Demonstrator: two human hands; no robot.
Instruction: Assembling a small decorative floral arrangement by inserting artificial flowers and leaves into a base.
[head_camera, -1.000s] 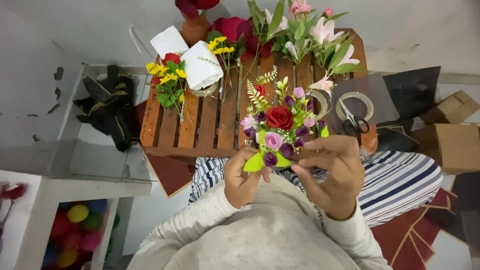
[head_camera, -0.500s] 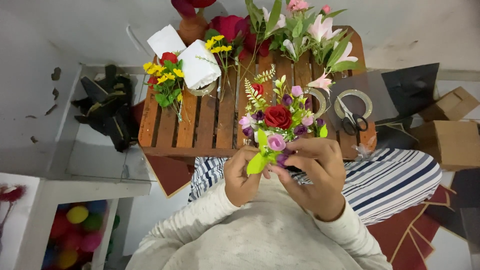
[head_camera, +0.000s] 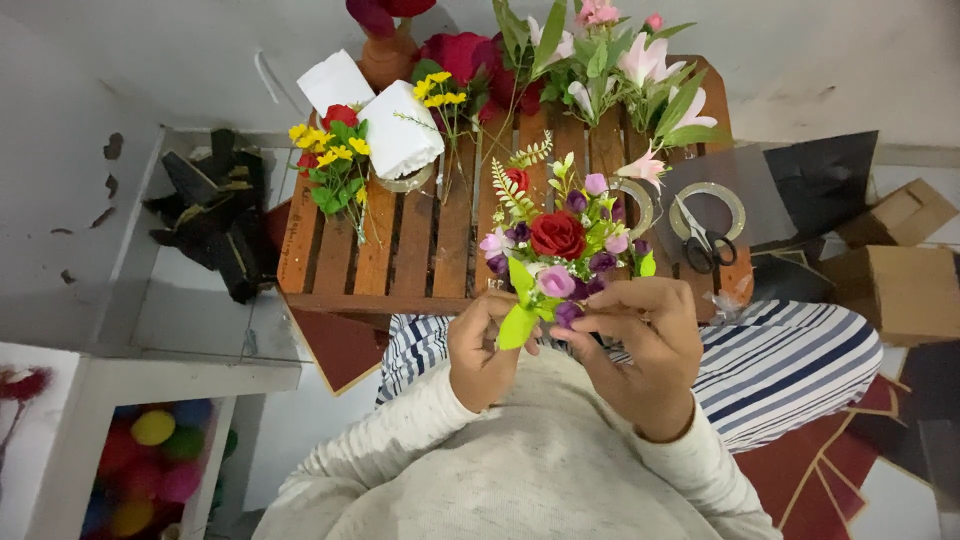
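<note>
Above a striped lap, just short of the near edge of a slatted wooden table (head_camera: 400, 250), we see two bare hands holding one small bouquet (head_camera: 560, 245) of artificial flowers. The left hand (head_camera: 483, 345) is closed around the gathered stems from the left side, and the right hand (head_camera: 640, 345) pinches the same bundle from the right, its fingertips (head_camera: 600, 318) curled in toward the base of the blooms. The bouquet's long axis runs away from the body: stems down in the fingers, heads rising beyond them toward the table. Both hands touch it, so neither is nearer. One red rose sits at its centre, ringed by small pink and purple blooms we cannot count reliably, with one bright green leaf (head_camera: 518, 322) hanging between the two hands. On the table lie one small bunch of yellow and red flowers (head_camera: 332, 160) at the left, two white folded pieces (head_camera: 372, 115) beside it, one cluster of pink lilies (head_camera: 640, 80) at the far right, one pair of scissors (head_camera: 708, 243) and two tape rings (head_camera: 708, 205) near the right edge. Two cardboard boxes (head_camera: 890, 255) stand on the floor to the right
</note>
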